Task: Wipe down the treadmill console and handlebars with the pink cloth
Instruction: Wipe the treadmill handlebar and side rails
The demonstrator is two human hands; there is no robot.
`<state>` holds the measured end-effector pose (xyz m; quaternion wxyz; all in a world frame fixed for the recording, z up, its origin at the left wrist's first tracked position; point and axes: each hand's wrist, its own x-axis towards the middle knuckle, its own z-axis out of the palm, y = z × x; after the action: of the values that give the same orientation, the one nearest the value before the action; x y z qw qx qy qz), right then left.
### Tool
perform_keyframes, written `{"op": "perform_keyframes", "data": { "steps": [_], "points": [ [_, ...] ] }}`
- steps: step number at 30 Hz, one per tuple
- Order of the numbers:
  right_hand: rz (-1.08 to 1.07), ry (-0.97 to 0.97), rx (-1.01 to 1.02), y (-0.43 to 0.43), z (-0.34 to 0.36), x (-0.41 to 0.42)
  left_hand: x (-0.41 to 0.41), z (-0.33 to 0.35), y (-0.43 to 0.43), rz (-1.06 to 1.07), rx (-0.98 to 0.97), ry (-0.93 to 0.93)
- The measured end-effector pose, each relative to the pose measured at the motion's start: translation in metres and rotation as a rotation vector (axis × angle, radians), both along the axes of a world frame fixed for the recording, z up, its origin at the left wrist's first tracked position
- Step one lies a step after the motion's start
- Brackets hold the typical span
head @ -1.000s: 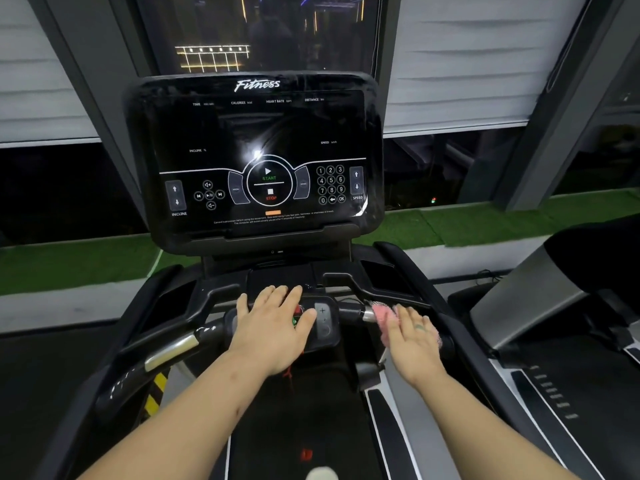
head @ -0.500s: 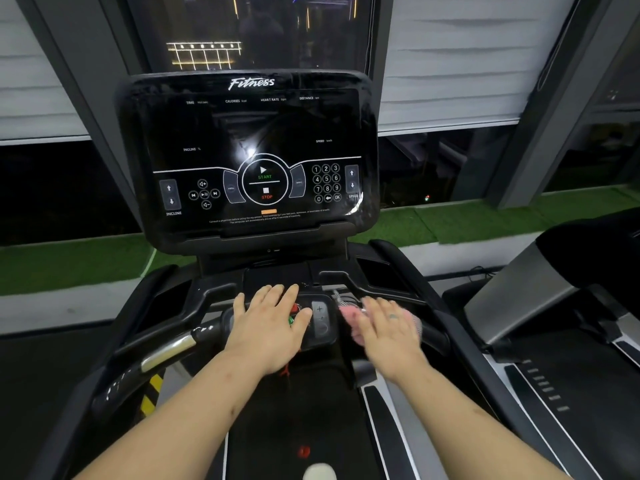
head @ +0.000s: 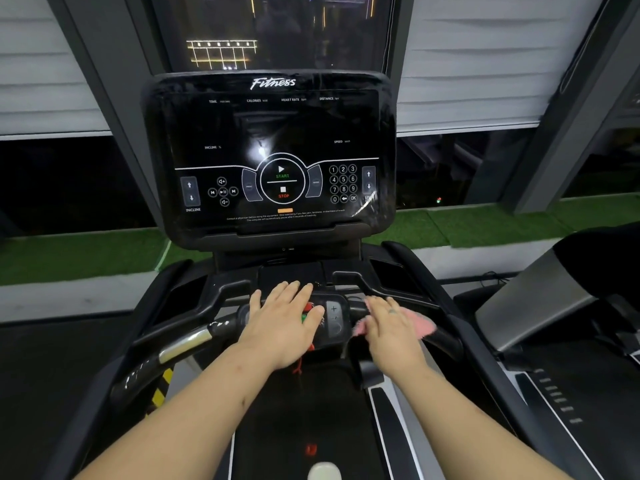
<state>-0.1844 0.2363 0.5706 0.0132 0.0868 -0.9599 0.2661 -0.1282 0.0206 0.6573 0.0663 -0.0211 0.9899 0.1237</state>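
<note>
Fingers (head: pixel 376 307) of the right hand (head: pixel 391 332) lie straight and close together, pressing the pink cloth (head: pixel 425 323) flat rather than clutching it. The cloth is fluffy, its soft edges sticking out on both sides of the palm, and it sits on the right part of the black handlebar (head: pixel 448 341), just beside the small control pod (head: pixel 334 320) with a plus sign.

The left hand (head: pixel 280 323) is spread open too, palm down on the left side of that pod, its thumb lying against the red and green buttons (head: pixel 306 312). A thin red cord (head: pixel 298 366) hangs below it. Further left the bar curves away, matte black with a polished metal grip patch (head: pixel 187 344).

Above stands the console (head: pixel 277 133), a broad, glossy black panel with rounded corners. It carries a white "Fitness" script, a round START/STOP ring, a number keypad and arrow keys, and catches a bright glare spot. Below the hands runs the dark treadmill belt (head: pixel 311 410) between grey side rails, with a yellow-and-black striped marking (head: pixel 162 386) on the left.

Beyond the machine is a strip of green artificial turf (head: pixel 485 223), then dark windows with pale ribbed blinds (head: pixel 485 64) drawn partway down. Another treadmill (head: pixel 540 306) stands to the right. Both forearms are bare and reach forward, wrists low.
</note>
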Motion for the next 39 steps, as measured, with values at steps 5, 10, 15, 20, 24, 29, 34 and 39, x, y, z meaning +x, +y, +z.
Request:
{"op": "perform_keyframes", "data": {
  "steps": [5, 10, 15, 20, 24, 29, 34, 39],
  "points": [
    [-0.094, -0.125, -0.284, -0.013, 0.023, 0.01, 0.007, 0.006, -0.012, -0.044, 0.091, 0.006],
    [-0.221, -0.142, -0.554, -0.008, 0.065, 0.017, 0.017, 0.014, -0.018, -0.047, 0.199, 0.029],
    [-0.114, -0.122, -0.732, -0.017, 0.114, 0.022, 0.018, 0.042, -0.007, -0.12, 0.267, 0.198],
    [0.069, -0.155, -0.882, -0.042, 0.152, 0.027, 0.01, 0.076, 0.008, -0.164, 0.446, 0.346],
    [0.083, -0.208, -1.002, -0.056, 0.168, 0.03, 0.008, 0.091, 0.003, 0.006, 0.713, 0.321],
    [0.187, -0.11, -0.719, -0.059, 0.169, 0.04, 0.018, 0.103, -0.012, 0.023, 0.789, 0.362],
    [0.08, 0.007, -0.439, -0.065, 0.169, 0.048, 0.03, 0.116, -0.02, -0.005, 0.715, 0.388],
    [0.022, 0.059, -0.413, -0.059, 0.175, 0.051, 0.038, 0.135, -0.03, 0.032, 0.761, 0.406]
  ]
}}
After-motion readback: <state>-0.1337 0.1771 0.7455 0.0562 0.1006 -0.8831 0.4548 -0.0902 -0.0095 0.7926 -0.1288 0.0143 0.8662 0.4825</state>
